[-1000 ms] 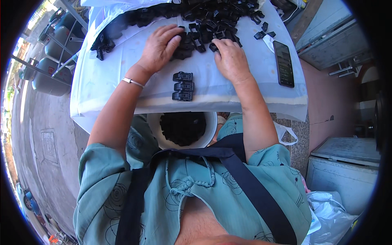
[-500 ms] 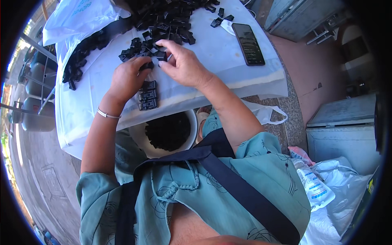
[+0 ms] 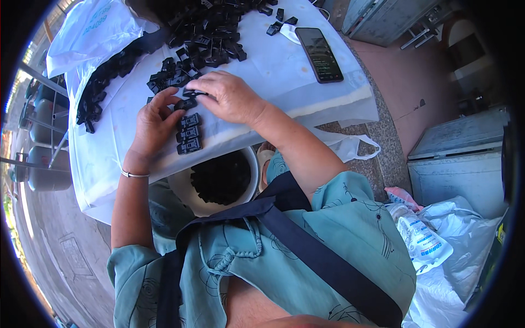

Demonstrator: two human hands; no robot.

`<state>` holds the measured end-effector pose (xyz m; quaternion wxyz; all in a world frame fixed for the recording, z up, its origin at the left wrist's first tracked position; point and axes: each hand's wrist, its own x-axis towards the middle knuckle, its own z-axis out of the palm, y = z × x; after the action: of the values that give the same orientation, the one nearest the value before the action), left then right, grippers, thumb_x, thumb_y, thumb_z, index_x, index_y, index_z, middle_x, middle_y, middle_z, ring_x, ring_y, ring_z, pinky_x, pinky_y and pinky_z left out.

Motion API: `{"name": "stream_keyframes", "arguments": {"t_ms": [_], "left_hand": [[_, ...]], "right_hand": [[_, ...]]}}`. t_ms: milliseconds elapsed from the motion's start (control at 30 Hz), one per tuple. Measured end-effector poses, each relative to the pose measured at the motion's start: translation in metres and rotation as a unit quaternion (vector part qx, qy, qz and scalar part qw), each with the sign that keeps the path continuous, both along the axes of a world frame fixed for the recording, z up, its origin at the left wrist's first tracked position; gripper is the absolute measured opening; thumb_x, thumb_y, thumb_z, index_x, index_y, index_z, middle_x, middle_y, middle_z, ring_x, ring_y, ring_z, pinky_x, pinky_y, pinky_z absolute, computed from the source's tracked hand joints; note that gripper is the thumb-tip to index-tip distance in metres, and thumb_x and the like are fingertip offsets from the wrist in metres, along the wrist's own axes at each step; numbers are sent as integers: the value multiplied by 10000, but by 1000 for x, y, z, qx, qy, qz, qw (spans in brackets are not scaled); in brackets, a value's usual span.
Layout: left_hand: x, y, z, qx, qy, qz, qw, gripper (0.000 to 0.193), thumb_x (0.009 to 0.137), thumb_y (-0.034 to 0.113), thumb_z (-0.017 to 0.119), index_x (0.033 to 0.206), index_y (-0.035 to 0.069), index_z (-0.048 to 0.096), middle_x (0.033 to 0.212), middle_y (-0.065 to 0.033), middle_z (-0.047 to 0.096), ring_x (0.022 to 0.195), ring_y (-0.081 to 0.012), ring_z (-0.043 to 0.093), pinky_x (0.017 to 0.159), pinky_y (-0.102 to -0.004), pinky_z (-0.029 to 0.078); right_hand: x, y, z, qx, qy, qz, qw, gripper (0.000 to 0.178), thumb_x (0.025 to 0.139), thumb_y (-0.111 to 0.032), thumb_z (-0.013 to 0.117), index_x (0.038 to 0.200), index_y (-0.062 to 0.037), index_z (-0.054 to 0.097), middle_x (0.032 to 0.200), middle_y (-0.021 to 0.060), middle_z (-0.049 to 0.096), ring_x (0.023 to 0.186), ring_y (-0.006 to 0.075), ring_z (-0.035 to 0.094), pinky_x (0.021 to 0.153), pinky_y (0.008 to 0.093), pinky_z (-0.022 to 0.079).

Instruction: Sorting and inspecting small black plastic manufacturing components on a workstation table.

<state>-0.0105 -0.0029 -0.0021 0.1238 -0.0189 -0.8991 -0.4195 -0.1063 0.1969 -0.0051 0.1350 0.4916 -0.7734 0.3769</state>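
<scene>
My left hand [image 3: 156,123] pinches a small black plastic part [image 3: 186,104] from its left side, at the top end of a short row of like parts. That row of black plastic parts [image 3: 190,133] lies side by side near the table's front edge. My right hand [image 3: 229,98] is closed on another black plastic part [image 3: 193,93], held just above the first; its fingers partly cover it. Beyond both hands spreads a large loose pile of black plastic parts [image 3: 202,41].
A phone [image 3: 320,54] lies at the right of the white-covered table [image 3: 262,68]. A white plastic bag [image 3: 93,33] stands at the far left. Below the front edge is a white bucket [image 3: 254,180] of black parts. Metal cabinets [image 3: 459,175] stand at the right.
Both hands have drawn back from the pile toward the row, each with a black part. The whole view has shifted slightly.
</scene>
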Motion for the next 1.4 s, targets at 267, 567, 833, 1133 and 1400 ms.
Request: {"name": "stream_keyframes", "arguments": {"t_ms": [267,567,833,1133,1400], "left_hand": [[-1,-2,-7,26,16,-15,999,531,755,-13,737,1245,74,554,859,-23,683,590,-73,494,582,-234,465],[14,-2,20,-150,104,65,981,375,791,66,685,1155,45,602,1082,-125,609,749,-217,607,673,-319,511],[4,-7,-2,-217,146,79,962,308,815,90,708,1110,57,627,1023,-121,627,719,-227,631,654,-323,526],[7,10,1,-164,110,54,979,283,807,57,712,1079,65,635,915,-93,623,640,-185,587,602,-295,493],[19,18,17,-150,58,106,981,374,805,130,709,1160,88,599,872,-139,628,727,-316,629,661,-394,519]], "right_hand": [[10,-18,6,28,31,83,996,253,808,-73,637,1052,-98,701,1046,89,665,969,259,624,858,365,506],[21,-11,-7,83,86,21,993,285,836,-106,592,1113,-107,660,1056,68,660,1021,251,611,889,398,452],[-12,18,16,19,71,-164,984,272,835,-200,624,1098,-141,652,1017,76,644,963,276,606,863,437,436],[-24,19,2,78,79,-207,972,233,813,-164,668,1033,-94,634,889,123,647,842,314,619,752,419,508],[-19,35,22,-71,-124,-112,983,184,825,-158,696,927,-64,575,717,63,583,600,208,552,575,331,474]]}}
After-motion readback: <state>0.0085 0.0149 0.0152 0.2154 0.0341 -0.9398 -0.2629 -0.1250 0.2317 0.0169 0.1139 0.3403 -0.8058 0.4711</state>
